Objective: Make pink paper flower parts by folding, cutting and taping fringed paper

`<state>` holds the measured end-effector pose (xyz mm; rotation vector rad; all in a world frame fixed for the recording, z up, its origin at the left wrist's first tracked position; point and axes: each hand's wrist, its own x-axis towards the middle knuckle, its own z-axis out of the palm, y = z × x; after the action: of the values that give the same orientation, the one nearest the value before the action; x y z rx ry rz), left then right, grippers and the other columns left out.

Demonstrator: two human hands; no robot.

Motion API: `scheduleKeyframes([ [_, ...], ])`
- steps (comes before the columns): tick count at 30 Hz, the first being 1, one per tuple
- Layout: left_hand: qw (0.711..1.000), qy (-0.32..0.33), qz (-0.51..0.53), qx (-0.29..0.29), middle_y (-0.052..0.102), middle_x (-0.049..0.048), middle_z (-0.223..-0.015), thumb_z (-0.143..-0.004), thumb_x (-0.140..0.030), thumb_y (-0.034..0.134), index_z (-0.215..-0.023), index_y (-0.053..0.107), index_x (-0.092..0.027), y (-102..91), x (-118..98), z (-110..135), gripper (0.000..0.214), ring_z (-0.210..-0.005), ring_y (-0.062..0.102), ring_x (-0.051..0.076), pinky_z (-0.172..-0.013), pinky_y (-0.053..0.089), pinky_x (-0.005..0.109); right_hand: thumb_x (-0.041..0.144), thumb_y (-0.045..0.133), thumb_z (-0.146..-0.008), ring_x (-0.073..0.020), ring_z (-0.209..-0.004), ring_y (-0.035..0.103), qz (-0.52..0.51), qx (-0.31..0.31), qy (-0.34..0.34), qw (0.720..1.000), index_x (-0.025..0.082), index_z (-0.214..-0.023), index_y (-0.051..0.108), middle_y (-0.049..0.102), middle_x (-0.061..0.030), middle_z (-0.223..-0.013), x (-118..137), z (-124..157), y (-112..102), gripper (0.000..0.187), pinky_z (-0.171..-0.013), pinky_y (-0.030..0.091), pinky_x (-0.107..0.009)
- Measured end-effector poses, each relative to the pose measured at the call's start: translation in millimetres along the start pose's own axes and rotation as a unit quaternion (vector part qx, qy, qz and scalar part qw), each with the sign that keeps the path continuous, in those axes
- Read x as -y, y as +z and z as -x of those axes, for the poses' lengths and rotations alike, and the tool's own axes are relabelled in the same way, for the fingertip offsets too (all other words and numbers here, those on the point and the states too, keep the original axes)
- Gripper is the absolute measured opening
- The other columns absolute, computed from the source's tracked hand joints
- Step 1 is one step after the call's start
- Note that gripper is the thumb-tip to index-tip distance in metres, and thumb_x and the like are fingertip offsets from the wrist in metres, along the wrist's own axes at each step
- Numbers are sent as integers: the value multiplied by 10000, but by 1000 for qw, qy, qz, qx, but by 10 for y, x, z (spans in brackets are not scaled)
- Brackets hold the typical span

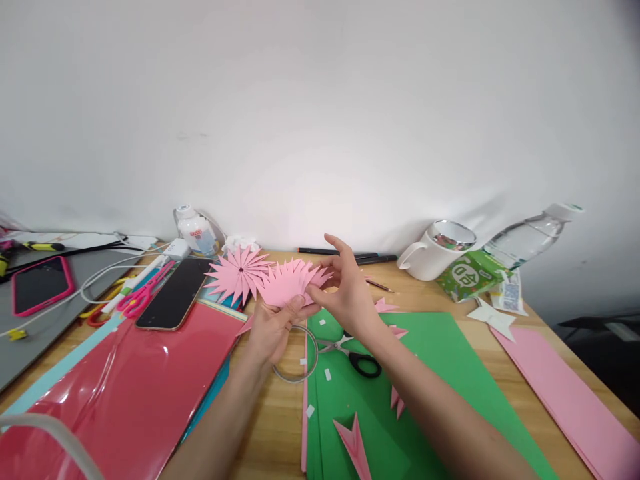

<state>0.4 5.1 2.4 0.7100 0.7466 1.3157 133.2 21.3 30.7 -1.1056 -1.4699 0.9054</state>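
Note:
My left hand [271, 329] pinches the lower edge of a pink paper flower with spiky cut petals [290, 281], thumb on top. At the flower's right side my right hand [345, 291] grips the petals between thumb and fingers, with the index finger raised. A second, finished pink spiky flower [237, 275] lies flat just left of the held one. Black-handled scissors [356, 357] rest on the green paper sheets [440, 360] below my right wrist. A roll of clear tape [295, 357] lies under my hands.
A red glossy sheet [125, 393] and a phone [175, 293] lie at left, with pink scissors [143, 297], cables and a pink-cased phone [40, 283]. A white mug [435, 253], green tissue pack [470, 273], water bottle [530, 233] and pink paper [565, 393] are at right. Pink petal scraps [355, 440] lie on the green.

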Motion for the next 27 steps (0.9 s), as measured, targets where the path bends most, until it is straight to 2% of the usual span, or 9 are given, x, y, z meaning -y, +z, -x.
scheduleKeyframes([
  [5,1000,5,17,-2,758,91,-998,-524,-231,896,-870,716,-162,12,5,-2,396,-1099,642,348,-959,517,527,118,613,-686,-151,-744,566,34,-11,-35,999,244,-1388,298,584,-49,-1018,19,24,30,780,-702,523,-337],
  [8,1000,-5,13,0,764,97,-950,-551,-258,884,-826,720,-151,-6,-12,-5,338,-1053,667,343,-954,515,532,162,634,-707,-159,-827,581,9,0,-33,999,243,-1378,317,571,-61,-1050,16,3,10,747,-751,535,-338],
  [10,1000,-20,5,-1,768,99,-856,-566,-289,877,-764,720,-137,-30,-27,-8,296,-963,703,334,-929,530,520,219,658,-726,-166,-905,590,-19,-2,-33,999,244,-1327,393,570,-70,-1083,20,-20,-24,657,-794,540,-337],
  [15,1000,-15,14,-22,733,51,-645,-522,-297,896,-594,681,-131,-55,-50,-19,281,-729,737,265,-864,569,447,378,653,-781,-190,-961,615,-79,-7,10,997,196,-949,623,645,-81,-1029,89,-65,-125,250,-825,529,-336],
  [19,999,0,16,-39,748,49,-683,-498,-301,905,-653,712,-136,-22,-47,-26,297,-672,732,239,-875,564,446,428,635,-784,-220,-1000,610,-64,36,43,996,174,-700,619,666,-94,-1011,156,-65,-156,268,-835,499,-337],
  [23,999,22,4,-47,756,53,-699,-504,-323,901,-676,726,-139,5,-35,-24,306,-666,730,232,-916,545,457,426,606,-805,-237,-1038,603,-50,58,46,996,176,-716,632,670,-97,-1012,151,-53,-142,266,-843,482,-350],
  [27,999,17,2,-40,765,88,-752,-535,-326,886,-705,725,-135,13,-41,-16,302,-819,735,288,-956,513,497,345,654,-787,-231,-1029,609,-19,56,12,998,192,-824,660,645,-96,-1063,110,-22,-118,158,-866,487,-382],
])
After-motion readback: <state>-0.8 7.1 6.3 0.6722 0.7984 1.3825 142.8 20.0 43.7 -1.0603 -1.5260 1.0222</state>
